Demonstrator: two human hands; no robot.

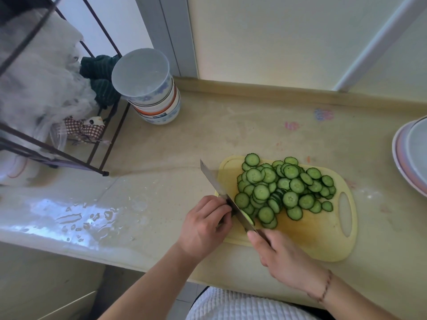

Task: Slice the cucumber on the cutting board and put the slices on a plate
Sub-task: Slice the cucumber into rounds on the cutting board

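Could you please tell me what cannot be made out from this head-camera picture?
- Remaining uncut cucumber: hidden behind the steel knife blade and curled left hand.
- Knife handle: covered by the right hand.
- Stacked pale plates: cut off by the right edge.
- Contents of the white plastic bag: blurred.

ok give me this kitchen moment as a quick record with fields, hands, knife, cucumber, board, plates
left hand: curled at the knife's left side, holding what seems to be the last cucumber end, mostly hidden
right hand: grips the knife handle
knife: blade down on the board's left edge
cucumber slices: piled on the board, right of the blade
cutting board: yellow, on the counter
plates: stacked at the right edge, no slices visible on them
bowls: stacked at the back left
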